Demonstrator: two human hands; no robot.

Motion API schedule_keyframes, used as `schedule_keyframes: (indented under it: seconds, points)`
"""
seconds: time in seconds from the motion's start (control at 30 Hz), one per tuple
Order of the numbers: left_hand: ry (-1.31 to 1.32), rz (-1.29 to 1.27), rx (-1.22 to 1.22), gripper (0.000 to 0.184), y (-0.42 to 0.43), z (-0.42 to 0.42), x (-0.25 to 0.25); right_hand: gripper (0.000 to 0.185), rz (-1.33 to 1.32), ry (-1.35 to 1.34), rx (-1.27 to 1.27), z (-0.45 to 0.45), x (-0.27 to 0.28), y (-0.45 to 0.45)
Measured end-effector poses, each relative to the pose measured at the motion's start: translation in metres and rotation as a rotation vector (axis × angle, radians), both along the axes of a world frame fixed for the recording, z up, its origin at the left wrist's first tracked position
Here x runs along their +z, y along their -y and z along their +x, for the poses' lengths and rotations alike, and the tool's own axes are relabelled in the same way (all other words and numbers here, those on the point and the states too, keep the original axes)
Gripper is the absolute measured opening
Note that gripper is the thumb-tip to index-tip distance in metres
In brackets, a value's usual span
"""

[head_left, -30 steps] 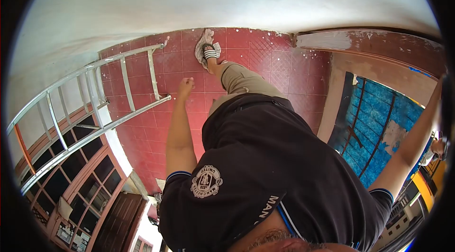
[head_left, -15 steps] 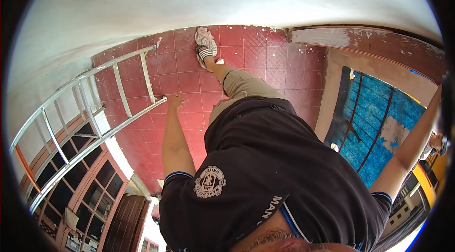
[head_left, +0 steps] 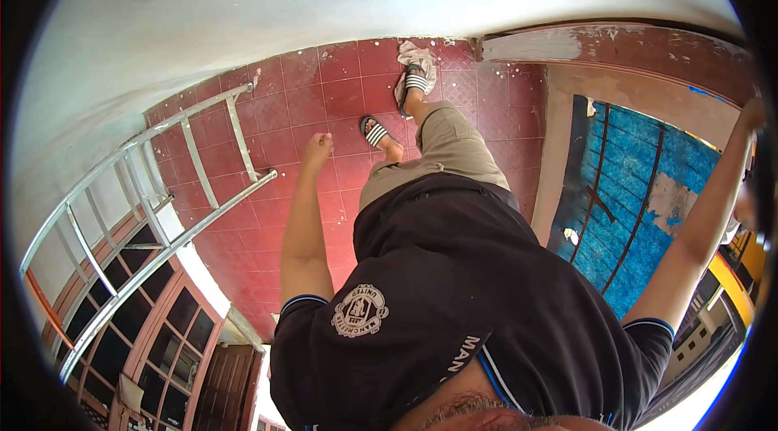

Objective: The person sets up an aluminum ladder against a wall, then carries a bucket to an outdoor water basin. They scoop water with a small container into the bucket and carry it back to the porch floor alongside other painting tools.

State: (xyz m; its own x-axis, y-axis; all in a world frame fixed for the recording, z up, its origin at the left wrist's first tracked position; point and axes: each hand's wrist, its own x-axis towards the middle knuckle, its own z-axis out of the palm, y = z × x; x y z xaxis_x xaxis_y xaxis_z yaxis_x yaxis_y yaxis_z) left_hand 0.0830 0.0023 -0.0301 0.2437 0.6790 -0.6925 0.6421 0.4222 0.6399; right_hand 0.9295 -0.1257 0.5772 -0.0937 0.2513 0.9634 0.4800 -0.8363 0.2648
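Cloth at 12 o'clock on red tiles, right sandal on top. Left hand at 10, curled into a loose fist, near metal ladder at 9. Right hand raised between 2 and 3, blurred at frame edge; can't tell if gripping. Blue panel at 3.

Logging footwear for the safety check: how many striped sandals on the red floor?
2. Left sandal on bare red tiles; right sandal farther forward, on the crumpled cloth. Others could be hidden behind the body.
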Motion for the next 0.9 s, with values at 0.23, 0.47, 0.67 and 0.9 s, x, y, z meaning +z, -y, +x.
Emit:
schedule_keyframes:
  seconds: [0.23, 0.47, 0.67, 0.9]
  points:
    - [-0.143, -0.208, 0.157, 0.037, 0.063, -0.095, -0.022, 0.03, 0.001, 0.188, -0.113, 0.05, 0.018, 0.024]
    - [-0.204, -0.319, 0.422, 0.04, 0.116, -0.139, -0.021, 0.064, 0.027, -0.224, 0.044, -0.012, 0.008, 0.019]
    - [-0.049, -0.228, 0.43, 0.035, 0.114, -0.1, 0.0, 0.059, -0.043, 0.014, -0.042, 0.009, 0.011, 0.024]
    - [-0.126, -0.283, 0.158, 0.038, 0.085, -0.062, -0.006, 0.078, -0.137, -0.16, -0.042, -0.053, 0.015, 0.017]
